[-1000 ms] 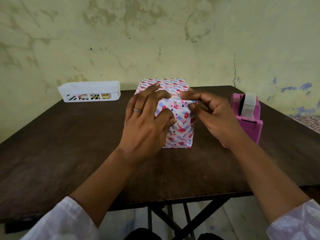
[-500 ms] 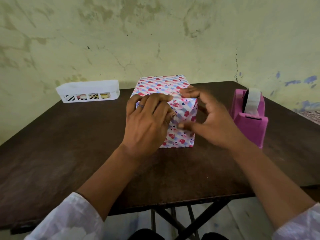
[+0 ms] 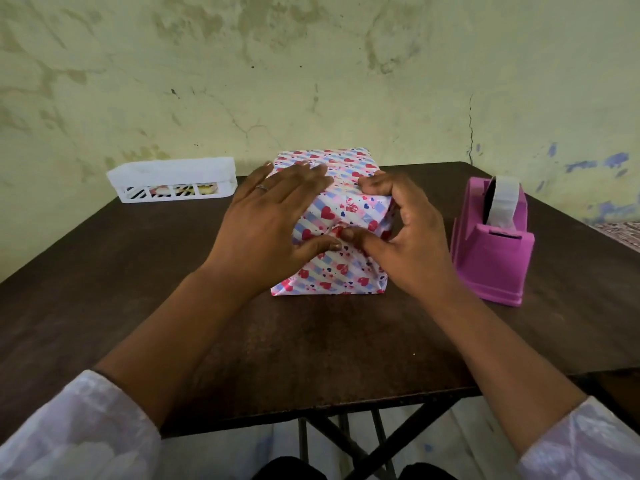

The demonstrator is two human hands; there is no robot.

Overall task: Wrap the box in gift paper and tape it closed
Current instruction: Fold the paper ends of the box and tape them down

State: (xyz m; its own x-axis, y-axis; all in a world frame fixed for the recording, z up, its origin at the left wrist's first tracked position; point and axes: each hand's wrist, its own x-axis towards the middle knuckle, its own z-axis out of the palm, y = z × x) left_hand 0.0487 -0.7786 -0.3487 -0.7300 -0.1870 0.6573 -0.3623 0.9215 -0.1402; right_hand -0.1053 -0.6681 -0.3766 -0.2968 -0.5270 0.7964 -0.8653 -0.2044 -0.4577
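The wrapped box [image 3: 332, 216] sits mid-table [image 3: 138, 289], its long axis running away from the person. Both hands press its near end fold — left hand [image 3: 270, 230] flat, right hand [image 3: 405, 244] pinching — tape dispenser [image 3: 491, 244] nearer the right.

Single head-worn view, wide-angle, looking forward and down across the table [image 3: 104, 289] toward the wall [image 3: 311, 64]. Close over both forearms, with the wrapped box [image 3: 346, 216] near centre frame. Table's near edge and crossed legs visible at the bottom.
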